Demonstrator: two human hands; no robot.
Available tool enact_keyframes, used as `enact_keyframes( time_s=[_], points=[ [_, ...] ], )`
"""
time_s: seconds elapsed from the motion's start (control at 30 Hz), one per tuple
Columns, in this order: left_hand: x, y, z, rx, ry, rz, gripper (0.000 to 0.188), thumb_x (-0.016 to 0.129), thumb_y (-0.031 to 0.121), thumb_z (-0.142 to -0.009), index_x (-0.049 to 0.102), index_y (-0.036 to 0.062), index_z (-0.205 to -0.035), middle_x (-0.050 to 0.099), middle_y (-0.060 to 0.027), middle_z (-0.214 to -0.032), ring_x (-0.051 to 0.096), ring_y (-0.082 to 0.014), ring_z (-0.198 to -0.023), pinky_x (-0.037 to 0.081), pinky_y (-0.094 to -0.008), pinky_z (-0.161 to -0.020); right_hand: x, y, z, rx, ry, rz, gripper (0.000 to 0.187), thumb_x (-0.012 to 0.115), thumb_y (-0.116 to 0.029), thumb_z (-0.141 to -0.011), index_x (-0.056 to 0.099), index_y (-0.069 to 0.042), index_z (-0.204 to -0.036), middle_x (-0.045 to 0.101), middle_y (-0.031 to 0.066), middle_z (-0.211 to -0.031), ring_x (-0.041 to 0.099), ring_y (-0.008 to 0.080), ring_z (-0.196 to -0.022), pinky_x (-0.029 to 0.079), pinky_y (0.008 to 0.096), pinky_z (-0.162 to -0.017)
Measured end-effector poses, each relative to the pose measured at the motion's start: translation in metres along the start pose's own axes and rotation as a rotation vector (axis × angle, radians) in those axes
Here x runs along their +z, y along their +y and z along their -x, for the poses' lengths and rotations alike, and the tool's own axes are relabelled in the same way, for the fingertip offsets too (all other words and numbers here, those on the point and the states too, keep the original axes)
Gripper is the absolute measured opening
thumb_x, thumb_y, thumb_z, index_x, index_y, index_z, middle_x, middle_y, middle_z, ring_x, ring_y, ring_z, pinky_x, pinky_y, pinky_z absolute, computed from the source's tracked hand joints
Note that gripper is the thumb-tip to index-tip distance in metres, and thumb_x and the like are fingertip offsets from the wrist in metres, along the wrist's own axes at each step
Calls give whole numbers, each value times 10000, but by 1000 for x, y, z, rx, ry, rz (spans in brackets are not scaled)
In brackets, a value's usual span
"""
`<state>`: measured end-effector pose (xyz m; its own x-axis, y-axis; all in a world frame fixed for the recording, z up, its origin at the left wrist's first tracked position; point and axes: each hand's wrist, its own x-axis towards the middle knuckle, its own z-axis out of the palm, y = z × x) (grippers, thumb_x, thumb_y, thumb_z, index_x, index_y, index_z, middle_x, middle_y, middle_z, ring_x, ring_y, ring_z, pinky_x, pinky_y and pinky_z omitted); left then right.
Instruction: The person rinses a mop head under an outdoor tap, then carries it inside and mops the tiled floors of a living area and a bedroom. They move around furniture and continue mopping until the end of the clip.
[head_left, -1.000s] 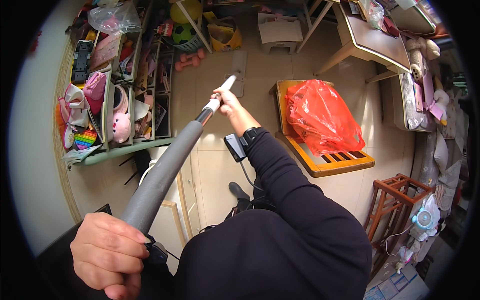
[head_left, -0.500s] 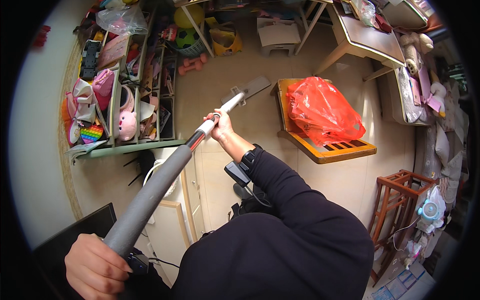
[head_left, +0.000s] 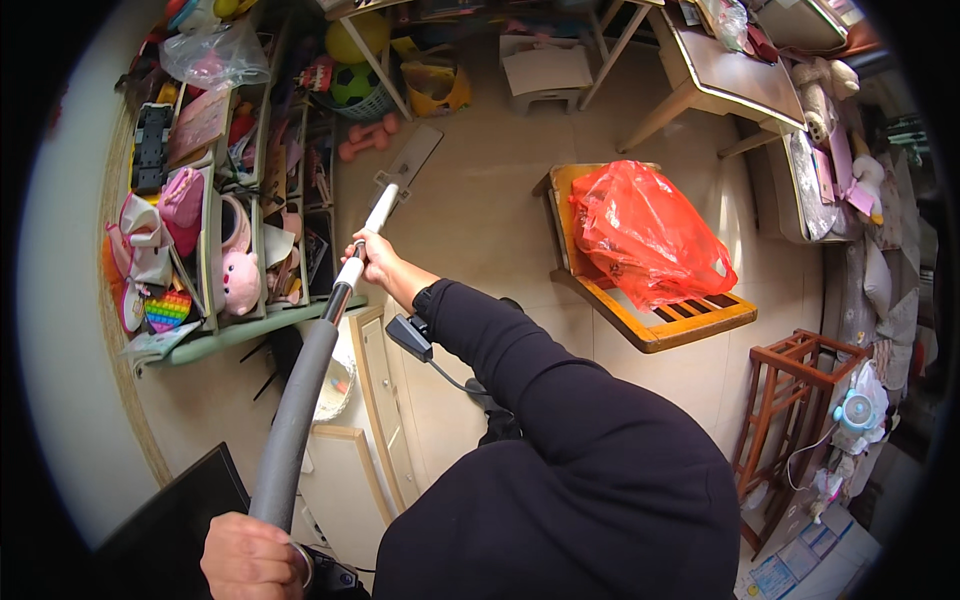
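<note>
A flat mop slants away from me, its long pole sleeved in grey foam on the near part and white toward the far end. Around the foam grip's near end my left hand is closed. Farther along, my right hand wraps the pole by its white collar. The mop's flat rectangular head lies on the tiled floor, close to the pink dumbbells and the shelf unit's right side.
An open shelf crammed with toys stands at left. A wooden chair bearing a red plastic bag is on the right. White cabinets and a dark screen lie near me. A brown wooden rack stands at far right.
The mop head has swept left across the floor, from near the chair toward the dumbbells. My right hand moved left with the pole, while my left hand shifted right and slightly down.
</note>
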<state>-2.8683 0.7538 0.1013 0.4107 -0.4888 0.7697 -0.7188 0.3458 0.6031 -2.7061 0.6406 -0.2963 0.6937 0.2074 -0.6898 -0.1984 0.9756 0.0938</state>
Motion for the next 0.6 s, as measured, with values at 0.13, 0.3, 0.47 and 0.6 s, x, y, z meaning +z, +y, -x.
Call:
enact_keyframes(
  time_s=[0.13,0.3,0.47,0.6],
  points=[
    [-5,-18,-6,-155,94,61,480,526,315,-845,349,156,-428,406,75,-403,369,-21,-344,209,-192,-349,-4,-28,-5,12,19,51,115,522,-104,-738,450,-33,-792,491,105,-616,549,240,-573,505,378,-584],
    [1,-36,-27,-132,-92,230,360,512,125,-763,375,90,-432,402,-24,-397,417,-139,-345,414,-267,-398,-21,-81,16,-131,0,121,144,519,-151,-755,467,-28,-811,532,98,-641,570,227,-599,509,372,-581],
    [0,-44,-58,-116,-391,389,316,580,159,-795,430,94,-525,471,-23,-467,491,-139,-415,477,-294,-471,-47,-98,55,-192,-76,32,161,511,-219,-787,486,-61,-790,549,78,-650,599,218,-631,515,355,-560],
    [-26,-42,-63,-57,-292,534,420,543,187,-817,375,176,-432,448,77,-420,409,-19,-359,385,-143,-458,-48,-92,81,-219,-11,-74,152,523,-182,-793,457,-46,-778,518,93,-623,559,228,-605,516,374,-616]
  ],
)
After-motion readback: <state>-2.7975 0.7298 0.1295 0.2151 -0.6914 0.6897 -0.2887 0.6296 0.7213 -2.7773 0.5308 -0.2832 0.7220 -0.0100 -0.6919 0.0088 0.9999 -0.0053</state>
